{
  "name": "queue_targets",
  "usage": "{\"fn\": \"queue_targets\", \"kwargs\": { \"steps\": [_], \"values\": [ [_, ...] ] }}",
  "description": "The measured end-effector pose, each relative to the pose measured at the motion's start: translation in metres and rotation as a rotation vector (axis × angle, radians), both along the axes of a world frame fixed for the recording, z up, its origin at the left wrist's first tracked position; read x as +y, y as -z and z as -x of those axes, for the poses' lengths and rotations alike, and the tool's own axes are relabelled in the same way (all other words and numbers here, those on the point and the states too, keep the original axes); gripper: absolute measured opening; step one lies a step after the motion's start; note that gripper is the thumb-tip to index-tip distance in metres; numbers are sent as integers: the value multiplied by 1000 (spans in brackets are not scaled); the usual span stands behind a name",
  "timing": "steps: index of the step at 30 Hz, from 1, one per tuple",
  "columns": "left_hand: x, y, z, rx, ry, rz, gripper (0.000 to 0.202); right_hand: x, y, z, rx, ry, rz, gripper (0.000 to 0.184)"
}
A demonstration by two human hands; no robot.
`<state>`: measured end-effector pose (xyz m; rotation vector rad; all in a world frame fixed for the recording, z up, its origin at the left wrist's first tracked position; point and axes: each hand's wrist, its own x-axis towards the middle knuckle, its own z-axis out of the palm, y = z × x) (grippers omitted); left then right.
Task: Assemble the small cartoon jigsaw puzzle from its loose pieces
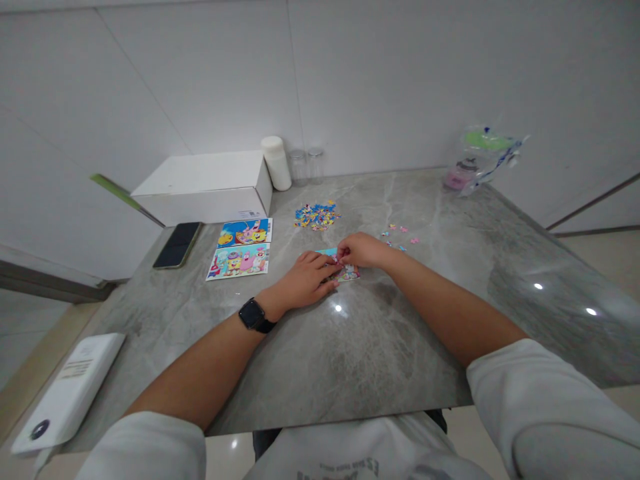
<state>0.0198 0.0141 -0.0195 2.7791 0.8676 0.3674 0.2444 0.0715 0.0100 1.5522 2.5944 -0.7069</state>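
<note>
A small, colourful jigsaw puzzle (353,274) lies on the grey stone-look table, mostly covered by my hands. My left hand (307,277) rests flat on its left side, fingers stretched out. Over its upper part, my right hand (359,251) has thumb and fingers pinched together; whatever is between them is too small to make out. Several loose puzzle pieces (403,229) lie just right of my right hand. Behind both hands sits a heap of blue and yellow puzzle pieces (316,216).
Two cartoon picture cards (240,261) lie left of my hands, beside a phone (178,245). Behind them stand a white box (200,187), a white bottle (276,163) and two clear glasses (315,165). A plastic bag (480,160) sits back right, a white device (70,393) front left.
</note>
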Motion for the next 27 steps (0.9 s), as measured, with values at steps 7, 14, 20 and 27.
{"fn": "queue_targets", "kwargs": {
  "steps": [7,14,20,27],
  "values": [
    [-1,1,-1,-20,-8,12,48,9,-2,-9,40,-2,-66,19],
    [0,2,-1,-8,-8,-3,50,3,-1,-6,-33,-22,-58,15],
    [-1,0,-1,-5,-5,11,48,0,0,-1,-76,-20,-36,13],
    [-1,1,-1,0,-10,9,49,1,0,-4,-69,-27,-29,13]
  ]
}}
